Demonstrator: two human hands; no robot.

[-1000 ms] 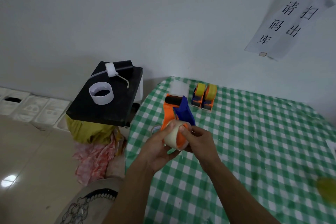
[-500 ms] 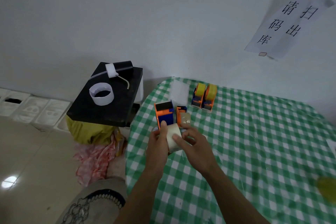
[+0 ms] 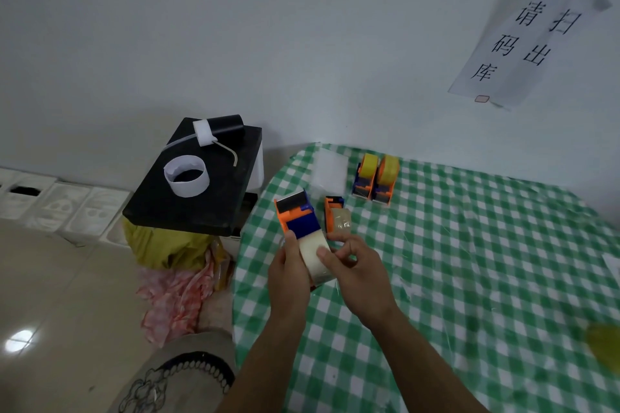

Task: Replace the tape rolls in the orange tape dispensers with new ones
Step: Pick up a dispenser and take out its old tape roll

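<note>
Tape roll (image 3: 313,256) sits gripped between left hand (image 3: 290,273) and right hand (image 3: 360,273) fingers (image 3: 323,253) at the orange dispenser (image 3: 297,216); misalignment risks a skewed seating.

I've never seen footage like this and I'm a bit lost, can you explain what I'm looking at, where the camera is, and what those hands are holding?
The camera is worn on a person's head, looking down at their own bare hands. The left hand and right hand together hold an orange and blue tape dispenser with a pale tape roll. Below is a table with a green checked cloth. On it lie a smaller orange dispenser and two loaded dispensers near the wall. Left of the table stands a black box.
</note>
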